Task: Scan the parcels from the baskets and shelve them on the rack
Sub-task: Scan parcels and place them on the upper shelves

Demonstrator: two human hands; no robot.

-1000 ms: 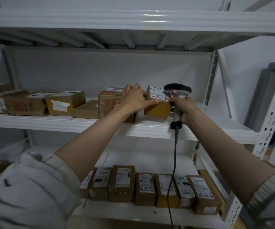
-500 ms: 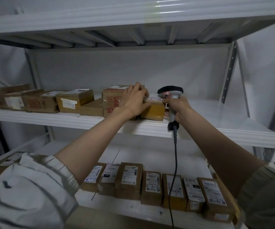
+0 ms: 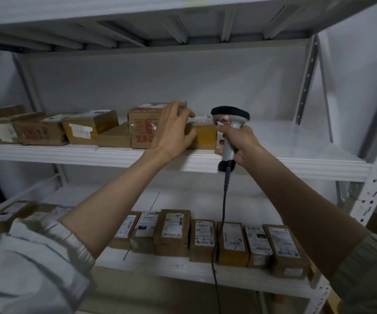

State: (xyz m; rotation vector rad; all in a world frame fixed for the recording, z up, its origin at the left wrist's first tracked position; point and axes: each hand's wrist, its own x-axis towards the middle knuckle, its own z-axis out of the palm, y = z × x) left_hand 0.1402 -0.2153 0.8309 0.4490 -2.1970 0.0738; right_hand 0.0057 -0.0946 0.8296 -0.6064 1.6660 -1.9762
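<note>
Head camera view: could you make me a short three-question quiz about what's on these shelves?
1. True or false: the right hand holds a scanner.
2. What does the left hand rest on? A) the small parcel B) the scanner cord C) a basket
3. The small parcel sits on which shelf, middle shelf or lower shelf?

Key: 1 true; 2 A; 3 middle shelf.

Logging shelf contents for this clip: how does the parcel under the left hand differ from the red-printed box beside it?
The parcel under the left hand is lower and plain; the red-printed box stands taller with red markings. The left hand holds the parcel and hides part of the box. Both are brown cardboard on the middle shelf.
</note>
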